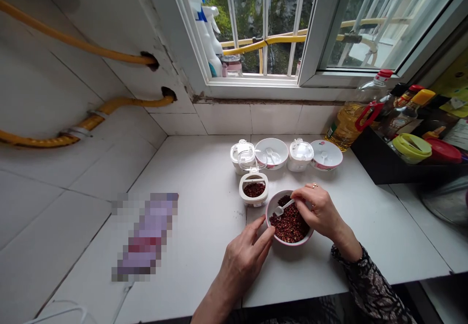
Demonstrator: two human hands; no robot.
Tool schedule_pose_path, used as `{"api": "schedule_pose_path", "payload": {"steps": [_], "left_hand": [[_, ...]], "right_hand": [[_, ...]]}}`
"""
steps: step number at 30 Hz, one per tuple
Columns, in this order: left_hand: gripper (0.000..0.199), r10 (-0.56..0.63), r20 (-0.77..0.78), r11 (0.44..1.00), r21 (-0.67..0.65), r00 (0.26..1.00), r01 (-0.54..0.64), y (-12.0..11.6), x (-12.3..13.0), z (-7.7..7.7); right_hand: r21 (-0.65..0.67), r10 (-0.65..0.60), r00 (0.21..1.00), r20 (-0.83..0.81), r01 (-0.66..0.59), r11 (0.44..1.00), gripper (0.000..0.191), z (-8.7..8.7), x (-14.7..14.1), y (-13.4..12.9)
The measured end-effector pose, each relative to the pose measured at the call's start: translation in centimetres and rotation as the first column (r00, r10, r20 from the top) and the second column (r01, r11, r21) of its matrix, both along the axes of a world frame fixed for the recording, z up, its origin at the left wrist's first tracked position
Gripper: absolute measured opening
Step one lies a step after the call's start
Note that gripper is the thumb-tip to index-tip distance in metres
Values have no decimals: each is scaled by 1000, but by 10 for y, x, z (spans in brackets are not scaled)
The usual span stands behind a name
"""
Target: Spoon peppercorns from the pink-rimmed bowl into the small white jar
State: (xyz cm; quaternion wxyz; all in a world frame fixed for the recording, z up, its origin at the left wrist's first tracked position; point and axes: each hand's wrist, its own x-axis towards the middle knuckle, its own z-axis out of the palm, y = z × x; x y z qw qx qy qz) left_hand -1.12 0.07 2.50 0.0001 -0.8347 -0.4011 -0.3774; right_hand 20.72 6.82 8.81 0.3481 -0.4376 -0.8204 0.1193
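Observation:
My right hand pinches a small white spoon, its scoop over the dark red peppercorns in a white bowl with a pink rim. The bowl's left edge is gripped between the thumb and fingers of my left hand. Just behind and left of it is a small white seasoning jar, its clear lid flipped up and similar reddish grains inside. Two more white jars, a left one and a right one, stand farther back with their lids down.
Near the wall, a left bowl and a right bowl each hold a small white spoon. An oil bottle and a black rack of condiments stand on the right. A blurred purple object lies on the left of the counter.

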Motion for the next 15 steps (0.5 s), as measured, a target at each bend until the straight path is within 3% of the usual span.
{"api": "schedule_pose_path", "payload": {"steps": [3, 7, 15], "left_hand": [[25, -5, 10, 1000, 2, 1000, 5, 0, 0, 0], [26, -7, 13, 1000, -1, 1000, 7, 0, 0, -1], [27, -1, 0, 1000, 3, 1000, 1, 0, -1, 0]], "right_hand": [[-66, 12, 999, -37, -15, 998, 21, -2, -4, -2], [-193, -104, 984, -147, 74, 978, 20, -2, -5, -4], [-527, -299, 870, -392, 54, 848, 14, 2, -4, -2]]}}
